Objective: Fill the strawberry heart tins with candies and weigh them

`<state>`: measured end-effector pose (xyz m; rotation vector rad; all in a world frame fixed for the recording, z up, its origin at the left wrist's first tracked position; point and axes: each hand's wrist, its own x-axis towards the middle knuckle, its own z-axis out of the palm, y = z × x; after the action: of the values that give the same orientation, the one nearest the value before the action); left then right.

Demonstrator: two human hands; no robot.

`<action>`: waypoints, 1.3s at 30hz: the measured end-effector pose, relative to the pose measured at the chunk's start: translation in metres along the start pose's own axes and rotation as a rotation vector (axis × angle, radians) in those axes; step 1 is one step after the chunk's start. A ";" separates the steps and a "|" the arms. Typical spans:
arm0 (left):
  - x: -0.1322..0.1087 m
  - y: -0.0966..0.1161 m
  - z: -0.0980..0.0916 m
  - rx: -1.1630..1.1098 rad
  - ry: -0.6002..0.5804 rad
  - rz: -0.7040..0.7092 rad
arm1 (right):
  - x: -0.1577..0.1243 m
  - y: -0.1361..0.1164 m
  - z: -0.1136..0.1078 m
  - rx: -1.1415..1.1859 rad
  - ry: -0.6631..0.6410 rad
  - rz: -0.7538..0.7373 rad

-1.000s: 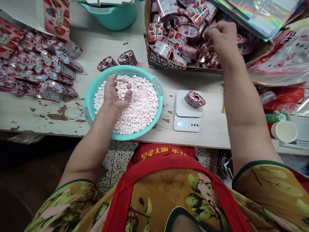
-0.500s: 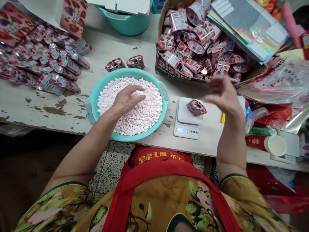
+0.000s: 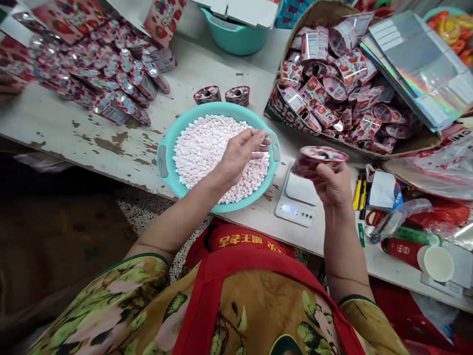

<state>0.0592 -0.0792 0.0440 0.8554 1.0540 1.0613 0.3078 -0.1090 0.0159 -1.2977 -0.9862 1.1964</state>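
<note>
My right hand grips a small strawberry-printed candy packet, holding it above the white digital scale. The packet partly hides the weighing plate. Over the right part of a turquoise basin is my left hand, its fingers loosely bent and apart, with nothing visible in them. Small pale pink-white candies fill the basin. Just behind its rim stand two similar packets, one on the left and one on the right, each with a dark opening on top.
A cardboard box full of similar packets stands back right, holographic sheets across its corner. Many filled-looking packets are piled at left. Another turquoise basin is at the back. Yellow cutters and a red paper cup lie right.
My right hand has taken hold of the packet from the scale and lifted it. My left hand has moved right across the basin. The view has shifted left.
</note>
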 end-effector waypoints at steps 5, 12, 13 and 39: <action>-0.001 0.001 0.010 -0.486 -0.013 -0.301 | 0.012 -0.038 0.050 -0.138 -0.310 0.202; -0.007 -0.008 0.022 -0.874 0.146 -0.410 | 0.030 -0.056 0.070 -0.373 -0.516 0.352; -0.006 -0.010 0.023 -0.892 0.181 -0.409 | 0.030 -0.055 0.070 -0.392 -0.499 0.346; 0.008 -0.014 -0.053 1.325 -0.228 0.224 | -0.030 0.072 -0.053 -0.472 0.284 -0.089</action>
<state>0.0129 -0.0725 0.0135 2.1197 1.4491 0.2860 0.3496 -0.1540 -0.0562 -1.7171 -1.1392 0.7026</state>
